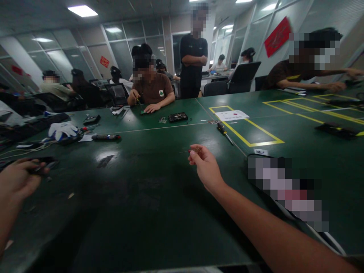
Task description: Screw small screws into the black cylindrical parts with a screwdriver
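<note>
So the right hand [207,167] has its grip pinched, thumb against fingertips, on a thin rod [189,151] with a red bit right where the fingers meet it. The skinny end sticks out to the left, over the middle of the table [159,227]; honestly can't tell what it is. Over at the left edge, the left hand [21,180] has its grip curled around a small dark object [38,168], way too murky to name, well apart from the other hand.

Just beyond the right hand there's a screwdriver [223,131] with a black and yellow handle, shaft angled back toward the person. Next to it, a white sheet [231,115] lies partly across a yellow taped outline [267,143]. To the right of the forearm sits a long thing that's pixelated out, dark along its edge.

Further left you've got a dark cylinder [106,137] with a red end, then white gloves [63,131] in a heap. Farther back, a black device [178,117] sits beside some small metal parts [163,120]. Across the table, a co-worker [153,89] in brown leans over a small green piece [142,112], and behind stands a person [194,62] with arms folded.
</note>
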Available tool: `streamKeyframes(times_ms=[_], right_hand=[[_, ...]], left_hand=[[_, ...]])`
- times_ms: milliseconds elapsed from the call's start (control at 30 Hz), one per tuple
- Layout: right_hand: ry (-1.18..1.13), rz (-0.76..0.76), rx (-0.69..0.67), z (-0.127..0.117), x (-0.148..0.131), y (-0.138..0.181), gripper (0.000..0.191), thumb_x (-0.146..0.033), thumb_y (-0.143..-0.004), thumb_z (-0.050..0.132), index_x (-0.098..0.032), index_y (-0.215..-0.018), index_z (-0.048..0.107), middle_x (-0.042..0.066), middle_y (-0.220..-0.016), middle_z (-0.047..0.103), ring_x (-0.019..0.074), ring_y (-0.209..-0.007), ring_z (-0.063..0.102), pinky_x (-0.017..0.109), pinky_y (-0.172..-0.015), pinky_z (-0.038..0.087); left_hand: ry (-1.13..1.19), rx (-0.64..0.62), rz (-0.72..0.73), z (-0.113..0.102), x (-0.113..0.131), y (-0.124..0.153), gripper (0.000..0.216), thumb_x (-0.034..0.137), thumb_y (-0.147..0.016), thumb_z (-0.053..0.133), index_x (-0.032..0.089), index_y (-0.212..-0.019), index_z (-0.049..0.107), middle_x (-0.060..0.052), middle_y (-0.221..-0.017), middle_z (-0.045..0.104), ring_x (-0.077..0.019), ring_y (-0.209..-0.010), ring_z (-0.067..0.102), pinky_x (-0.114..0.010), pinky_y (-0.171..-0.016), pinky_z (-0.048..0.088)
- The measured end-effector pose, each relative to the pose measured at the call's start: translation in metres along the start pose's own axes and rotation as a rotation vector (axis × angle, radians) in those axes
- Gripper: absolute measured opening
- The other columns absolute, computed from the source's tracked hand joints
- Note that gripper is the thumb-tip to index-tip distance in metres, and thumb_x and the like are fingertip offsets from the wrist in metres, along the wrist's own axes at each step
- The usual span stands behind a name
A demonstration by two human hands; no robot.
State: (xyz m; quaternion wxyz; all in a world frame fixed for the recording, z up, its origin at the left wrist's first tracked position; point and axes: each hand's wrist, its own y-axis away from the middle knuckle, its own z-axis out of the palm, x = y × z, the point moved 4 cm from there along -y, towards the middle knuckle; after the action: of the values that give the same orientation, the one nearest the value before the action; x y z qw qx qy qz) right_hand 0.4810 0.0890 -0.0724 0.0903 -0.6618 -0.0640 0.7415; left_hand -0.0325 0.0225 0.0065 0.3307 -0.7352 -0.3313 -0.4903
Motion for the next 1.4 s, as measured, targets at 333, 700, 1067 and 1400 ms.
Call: streamKeyframes(times_ms=[333, 700, 1067, 1400], right_hand=[[0.251, -0.081, -0.064, -0.001, -0.017, 0.003, 0.029, -0.049, -0.088, 0.070, -0.023, -0.100, 0.071, -0.001, -0.073, 0.063, 0.0159, -0.062, 0.054, 0.031, -0.058, 0.040], [0.338, -0.313, -0.028, 0.005, -0.053, -0.002, 0.026, -0.048, -0.095, 0.063, -0.024, -0.085, 0.063, 0.000, -0.074, 0.063, 0.0172, -0.068, 0.058, 0.032, -0.065, 0.044], [0.180, -0.218, -0.037, 0.000, -0.018, 0.004, 0.022, -0.047, -0.096, 0.063, -0.026, -0.102, 0.067, 0.004, -0.088, 0.073, 0.0225, -0.081, 0.072, 0.038, -0.079, 0.056], [0.375, -0.274, -0.031, -0.003, -0.019, 0.003, 0.019, -0.044, -0.100, 0.058, -0.026, -0.103, 0.065, 0.003, -0.088, 0.074, 0.0217, -0.079, 0.071, 0.036, -0.076, 0.053]], left_hand=[[-0.029, -0.801, 0.223, 0.154, 0.025, 0.121, 0.075, 0.026, -0.087, 0.070, 0.027, -0.153, 0.035, -0.010, -0.140, 0.060, -0.0187, -0.103, 0.071, -0.032, -0.091, 0.057], [-0.056, -0.929, 0.598, 0.235, 0.033, 0.229, 0.038, 0.014, -0.079, 0.076, 0.022, -0.115, 0.069, -0.005, -0.115, 0.074, -0.0243, -0.108, 0.070, -0.042, -0.100, 0.054], [0.008, -0.901, 0.691, 0.230, 0.022, 0.241, 0.040, 0.017, -0.088, 0.071, 0.026, -0.127, 0.069, -0.003, -0.130, 0.070, -0.0223, -0.122, 0.064, -0.042, -0.111, 0.048], [0.069, -0.860, 0.540, 0.231, 0.011, 0.230, 0.049, 0.019, -0.084, 0.076, 0.023, -0.132, 0.067, -0.006, -0.129, 0.071, -0.0239, -0.119, 0.067, -0.044, -0.109, 0.051]])
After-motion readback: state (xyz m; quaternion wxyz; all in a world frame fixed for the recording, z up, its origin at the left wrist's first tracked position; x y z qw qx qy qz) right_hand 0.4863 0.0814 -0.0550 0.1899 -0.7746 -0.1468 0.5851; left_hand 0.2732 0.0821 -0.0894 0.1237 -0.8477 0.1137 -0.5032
